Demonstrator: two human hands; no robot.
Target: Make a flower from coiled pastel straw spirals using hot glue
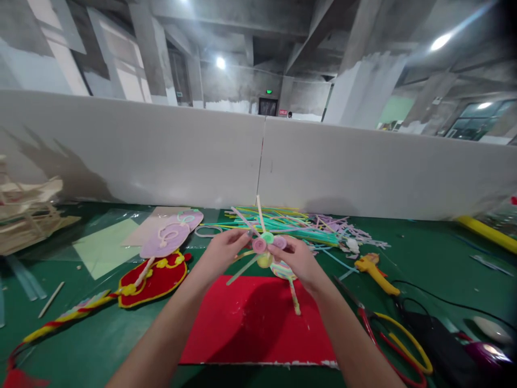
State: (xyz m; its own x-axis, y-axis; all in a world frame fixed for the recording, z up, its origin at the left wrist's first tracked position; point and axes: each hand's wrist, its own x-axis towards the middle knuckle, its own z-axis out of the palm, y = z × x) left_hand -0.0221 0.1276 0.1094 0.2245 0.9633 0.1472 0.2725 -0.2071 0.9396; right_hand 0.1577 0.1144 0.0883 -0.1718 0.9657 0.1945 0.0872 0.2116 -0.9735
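Between my two hands is a small cluster of rolled discs in pink, green, purple and yellow, with thin strips sticking out around it. My left hand (231, 249) pinches the cluster near the pink disc (259, 246). My right hand (294, 258) has its fingers closed at the purple disc (279, 243). The green disc (267, 237) sits at the top and the yellow disc (265, 261) at the bottom. Just behind my right hand, a striped pastel piece (284, 269) with a twisted stem shows above the red sheet.
A red sheet (258, 323) lies below my hands. Behind them are piled colored strips (283, 223). At left lie a red fan-shaped piece (157, 283), purple piece (169, 234) and wooden model (28, 210). A glue gun (375, 272) and scissors (398, 345) are at right.
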